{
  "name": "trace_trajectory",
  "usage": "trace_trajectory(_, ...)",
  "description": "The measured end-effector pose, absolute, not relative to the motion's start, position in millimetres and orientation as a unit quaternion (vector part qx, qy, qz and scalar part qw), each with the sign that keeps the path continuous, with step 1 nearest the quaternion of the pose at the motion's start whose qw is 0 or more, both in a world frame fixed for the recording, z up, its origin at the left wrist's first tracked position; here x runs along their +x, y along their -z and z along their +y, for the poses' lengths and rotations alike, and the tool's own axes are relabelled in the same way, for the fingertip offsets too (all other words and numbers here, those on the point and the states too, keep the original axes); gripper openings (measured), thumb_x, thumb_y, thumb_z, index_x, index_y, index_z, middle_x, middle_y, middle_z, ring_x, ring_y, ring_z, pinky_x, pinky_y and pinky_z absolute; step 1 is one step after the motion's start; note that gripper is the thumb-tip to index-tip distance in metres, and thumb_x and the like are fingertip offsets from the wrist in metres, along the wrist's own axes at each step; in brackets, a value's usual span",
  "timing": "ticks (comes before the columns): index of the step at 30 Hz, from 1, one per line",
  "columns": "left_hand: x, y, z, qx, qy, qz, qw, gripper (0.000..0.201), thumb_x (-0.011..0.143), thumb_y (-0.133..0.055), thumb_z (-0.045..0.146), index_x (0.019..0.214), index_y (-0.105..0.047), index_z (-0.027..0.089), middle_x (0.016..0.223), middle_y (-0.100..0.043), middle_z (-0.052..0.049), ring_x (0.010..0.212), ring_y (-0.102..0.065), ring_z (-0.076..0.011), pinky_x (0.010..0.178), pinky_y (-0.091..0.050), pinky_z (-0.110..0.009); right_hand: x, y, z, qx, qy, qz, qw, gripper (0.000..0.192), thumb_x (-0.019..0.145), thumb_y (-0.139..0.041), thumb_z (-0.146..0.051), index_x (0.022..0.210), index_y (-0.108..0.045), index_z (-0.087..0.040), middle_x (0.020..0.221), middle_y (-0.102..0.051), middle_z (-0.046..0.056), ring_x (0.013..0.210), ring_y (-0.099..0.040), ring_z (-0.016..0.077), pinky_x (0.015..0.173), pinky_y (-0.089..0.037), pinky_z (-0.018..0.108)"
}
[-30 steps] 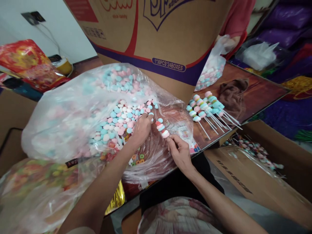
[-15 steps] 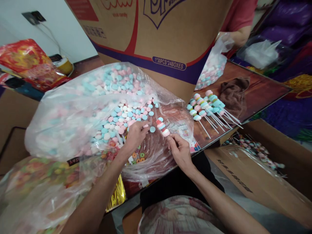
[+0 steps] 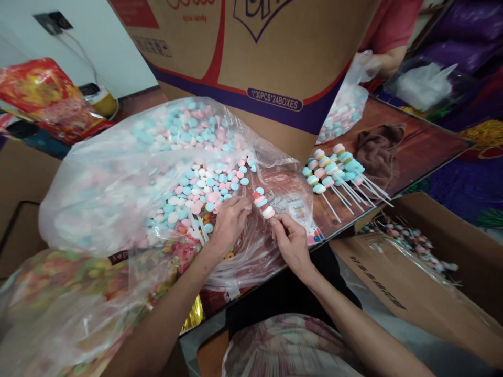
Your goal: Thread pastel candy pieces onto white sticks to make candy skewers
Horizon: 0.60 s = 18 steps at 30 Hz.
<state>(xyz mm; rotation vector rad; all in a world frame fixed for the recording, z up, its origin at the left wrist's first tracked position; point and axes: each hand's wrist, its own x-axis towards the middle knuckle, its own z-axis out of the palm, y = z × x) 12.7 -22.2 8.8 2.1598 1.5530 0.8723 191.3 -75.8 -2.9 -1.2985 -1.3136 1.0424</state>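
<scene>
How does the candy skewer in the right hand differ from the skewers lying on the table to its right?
The held candy skewer is a single one, pinched by the right hand over the clear plastic bag of loose candies; the finished skewers lie in a pile on the brown table. The held one carries about four discs with the left hand at its tip; the piled ones carry more and lie untouched. Both hold pastel pink, blue and white discs on thin white sticks.

My candy skewer [image 3: 263, 203], four pastel discs stacked on a thin stick, tilts at frame centre, just beside the loose candies [image 3: 204, 188] spilling centre-left.
</scene>
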Motion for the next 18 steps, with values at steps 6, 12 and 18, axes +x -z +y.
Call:
trace_trajectory(6,9.6,-4.3,-21.9,0.746,-0.294,0.573,0.173,0.022,0.095,-0.053,0.025,0.097,-0.075,0.022,0.091,-0.069,-0.005,0.085,-0.063,-0.0184,0.078,-0.048,-0.029,191.1,2.0,-75.7,-0.528,-0.432,-0.542,0.491,0.026,0.096,-0.052,-0.033,0.074,-0.057,-0.021,0.061,-0.048,-0.004,0.057,-0.044,0.0124,0.056,-0.036,0.025)
trace_trajectory(12,7.9,-8.9,-21.5,0.727,-0.291,0.584,0.215,0.026,0.095,-0.049,0.023,0.096,-0.075,0.022,0.091,-0.07,-0.005,0.086,-0.063,-0.0183,0.08,-0.048,-0.03,191.4,3.2,-75.5,-0.524,-0.43,-0.551,0.487,0.028,0.097,-0.051,-0.033,0.072,-0.056,-0.021,0.062,-0.049,-0.003,0.058,-0.045,0.0125,0.057,-0.037,0.025)
trace_trajectory(18,9.6,-8.4,-21.7,0.7,-0.243,0.619,0.262,0.015,0.085,-0.06,0.023,0.093,-0.071,0.018,0.087,-0.061,-0.005,0.08,-0.06,-0.0187,0.074,-0.051,-0.031,191.4,4.5,-75.3,-0.527,-0.427,-0.556,0.481,0.028,0.097,-0.052,-0.034,0.073,-0.057,-0.021,0.061,-0.049,-0.003,0.058,-0.045,0.0128,0.057,-0.037,0.026)
